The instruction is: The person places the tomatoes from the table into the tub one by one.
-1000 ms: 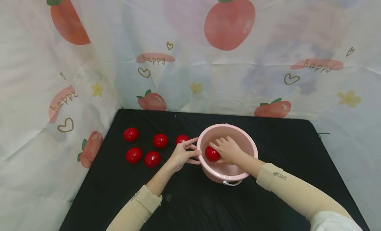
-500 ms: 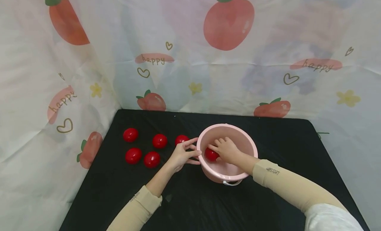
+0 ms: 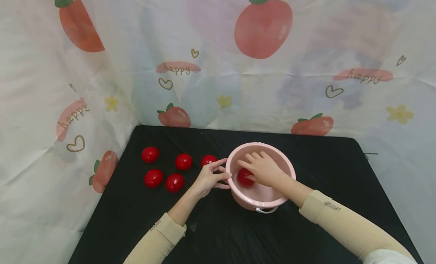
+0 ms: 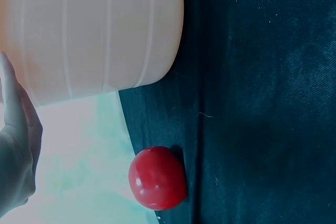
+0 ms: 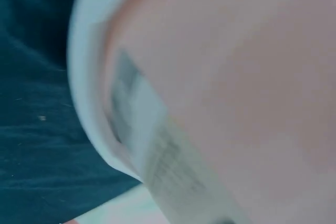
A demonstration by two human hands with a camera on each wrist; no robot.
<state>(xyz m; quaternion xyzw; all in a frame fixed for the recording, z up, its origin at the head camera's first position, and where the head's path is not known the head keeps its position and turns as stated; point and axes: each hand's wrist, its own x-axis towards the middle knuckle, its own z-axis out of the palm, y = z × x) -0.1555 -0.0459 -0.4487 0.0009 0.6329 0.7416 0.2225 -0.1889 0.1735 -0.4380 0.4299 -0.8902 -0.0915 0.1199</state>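
Note:
A pink bucket [image 3: 262, 203] stands on a black-covered table, its white handle hanging at the near side. My left hand [image 3: 207, 177] touches its left side with straight, spread fingers, one fingertip over the rim; these fingers also lie along the ribbed wall in the left wrist view. My right hand [image 3: 263, 171] reaches inside the bucket, fingers spread, above a red tomato [image 3: 243, 179] that it partly covers. In the right wrist view only the blurred bucket interior [image 5: 252, 77] and rim show.
Several other red tomatoes [image 3: 175, 183] lie on the table left of the bucket. One tomato [image 3: 207, 160] sits close behind my left hand, partly hidden. A printed cloth curtain [image 3: 204, 86] hangs along the back and left of the table [image 3: 323, 154].
My right hand first dips a little with the tomato, then lifts slightly and shifts right, its fingers off the tomato, which rests in the bucket. The left hand stays put.

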